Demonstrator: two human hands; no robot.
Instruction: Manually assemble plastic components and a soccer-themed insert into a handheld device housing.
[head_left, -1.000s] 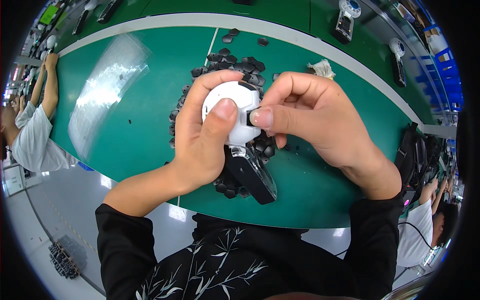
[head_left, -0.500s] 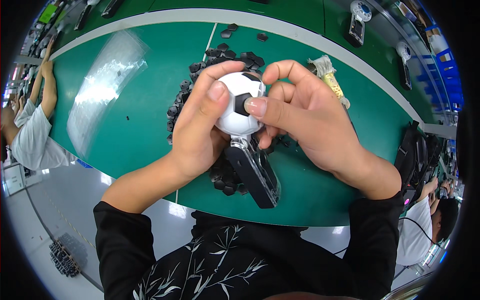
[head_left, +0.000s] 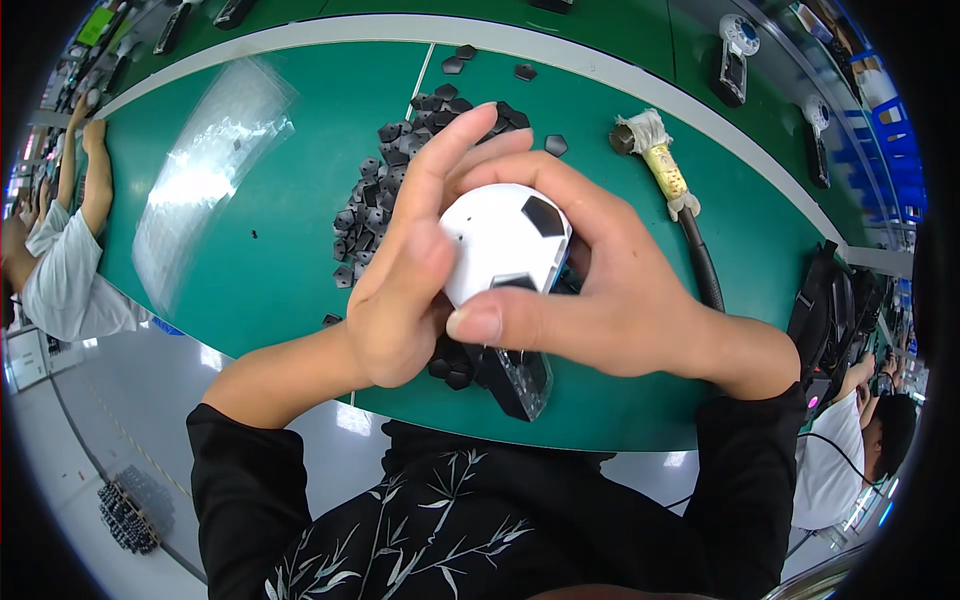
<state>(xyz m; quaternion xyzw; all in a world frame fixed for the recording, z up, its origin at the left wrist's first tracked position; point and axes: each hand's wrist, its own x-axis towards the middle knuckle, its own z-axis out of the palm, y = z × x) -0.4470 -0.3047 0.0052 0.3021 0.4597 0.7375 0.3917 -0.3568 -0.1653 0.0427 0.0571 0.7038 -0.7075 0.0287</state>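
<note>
Between my hands is a white round head [head_left: 492, 230] patterned like a soccer ball, with black pentagon patches. It joins a black handle [head_left: 515, 385] that points down toward the table's near edge. My right hand [head_left: 625, 285] grips the head, thumb across its lower front and fingers curled over the far side. At the head's left side, my left hand [head_left: 400, 275] has its fingers stretched upward; its thumb is smeared by motion, so its contact with the head is unclear. Black pentagon pieces [head_left: 370, 215] lie heaped behind my left hand, and a loose pentagon [head_left: 556, 146] lies beyond the head.
A tool with a yellow, cloth-wrapped grip [head_left: 662, 168] and thick black cable lies right. Clear plastic sheets [head_left: 205, 170] lie left. Past the white rail [head_left: 600, 72], similar devices [head_left: 735, 65] sit on a green surface. A black bag [head_left: 825, 300] is at right; people work on both sides.
The head has tilted and turned, showing more white face, and sits slightly lower. My left fingers have straightened; my right thumb has slid down and left. Devices beyond the rail have shifted right.
</note>
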